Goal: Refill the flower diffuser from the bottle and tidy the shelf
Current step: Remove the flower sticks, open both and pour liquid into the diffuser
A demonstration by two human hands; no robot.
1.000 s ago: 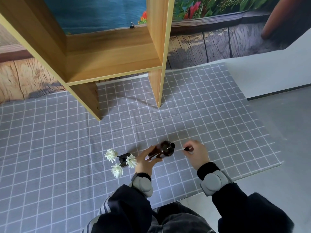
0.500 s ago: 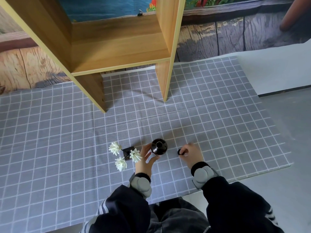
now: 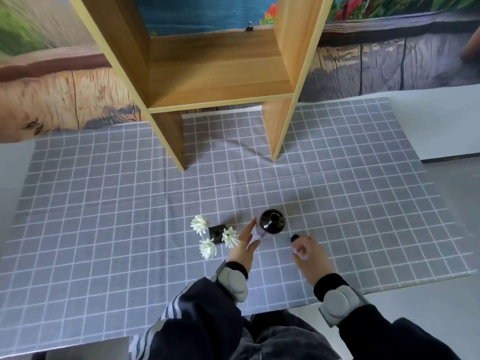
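Straight-fingered left hand (image 3: 242,246) touches upright bottle (image 3: 272,221), well inside mat (image 3: 104,203); right hand (image 3: 310,254) pinches cap (image 3: 294,238).

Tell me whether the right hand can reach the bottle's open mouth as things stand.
Likely yes: the bottle stands upright, uncapped, beside the right hand, which pinches the cap; the left hand touches only its other side.

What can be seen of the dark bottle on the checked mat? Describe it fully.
The bottle is dark, glossy, glass-like, with round shoulders, a narrow neck and an open mouth. A pale label shows lower down. It stands upright on the grey checked mat, right of the flower diffuser. The left hand touches its left side; whether it grips is unclear. A small black cap, apparently its own, is pinched in the right hand.
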